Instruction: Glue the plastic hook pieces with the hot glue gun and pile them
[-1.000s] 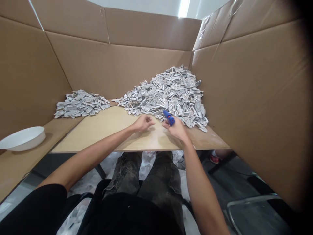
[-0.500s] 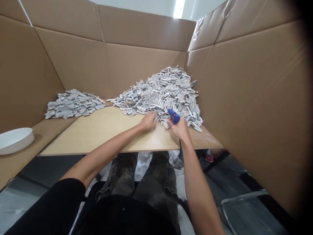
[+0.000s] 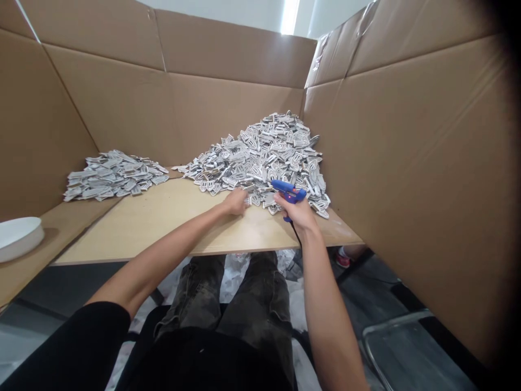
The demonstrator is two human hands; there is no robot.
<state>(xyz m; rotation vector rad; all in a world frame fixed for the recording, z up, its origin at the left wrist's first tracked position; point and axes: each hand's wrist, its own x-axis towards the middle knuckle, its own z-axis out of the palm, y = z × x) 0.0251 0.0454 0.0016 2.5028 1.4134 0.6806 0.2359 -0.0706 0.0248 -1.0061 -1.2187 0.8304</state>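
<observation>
A big heap of small grey-white flat pieces (image 3: 268, 155) lies at the back right of the wooden table (image 3: 171, 222). My right hand (image 3: 298, 213) grips a blue glue-gun-like tool (image 3: 288, 190) with its nozzle pointing left over the heap's front edge; a dark cord hangs from it. My left hand (image 3: 236, 202) rests at the heap's near edge, fingers curled on pieces there; whether it holds one I cannot tell.
A smaller pile of the same pieces (image 3: 112, 175) sits at the back left. A white bowl (image 3: 18, 238) stands on the lower left ledge. Cardboard walls (image 3: 407, 163) enclose the table on three sides. A metal chair frame (image 3: 391, 326) is at lower right.
Both hands moved forward from the bare tabletop to the heap's front edge. The blue tool turned so its nozzle points left. The camera view shifted right.
</observation>
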